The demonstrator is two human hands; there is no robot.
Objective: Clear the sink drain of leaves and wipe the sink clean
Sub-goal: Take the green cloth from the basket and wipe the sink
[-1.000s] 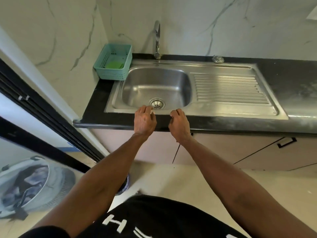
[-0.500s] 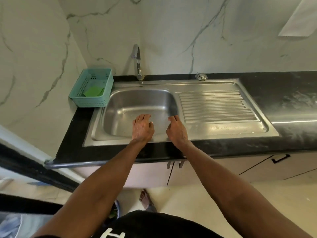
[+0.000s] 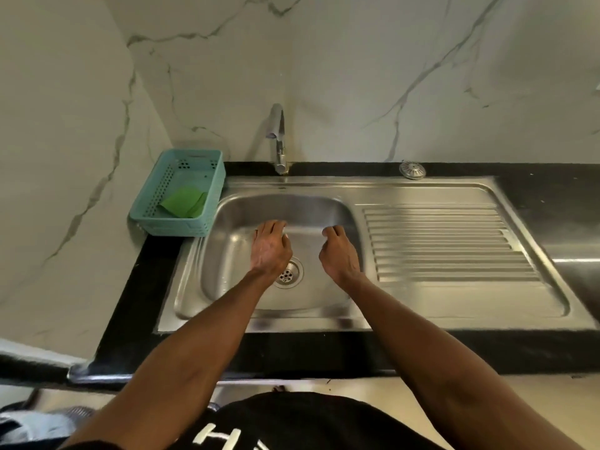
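1. The left hand (image 3: 271, 251) is out over the steel sink (image 3: 227, 254), palm down, its fingers nearly straight and close together, pointing toward the back wall of the basin. It holds nothing; whether the fingertips touch the metal I cannot tell.
2. The right hand (image 3: 341, 254) is beside it, well inside the basin's right half — its fingers are curled under loosely, with nothing visible in them.
3. The drain (image 3: 289, 273) lies in the floor of the basin between the two wrists, partly hidden under the left one. Its perforated strainer shows bare metal.
4. The sink is set into the black table (image 3: 130, 303), its long axis running left to right: basin on the left, ribbed draining board (image 3: 438, 241) on the right.
5. The tap (image 3: 277, 138) stands at the back edge of the basin, spout pointing forward over it.
6. A teal basket (image 3: 152, 203) sits on the table just left of the sink, against the marble wall, with a green cloth (image 3: 183, 206) lying in it.
7. A small round metal strainer cap (image 3: 412, 170) rests at the back of the table — behind the draining board.
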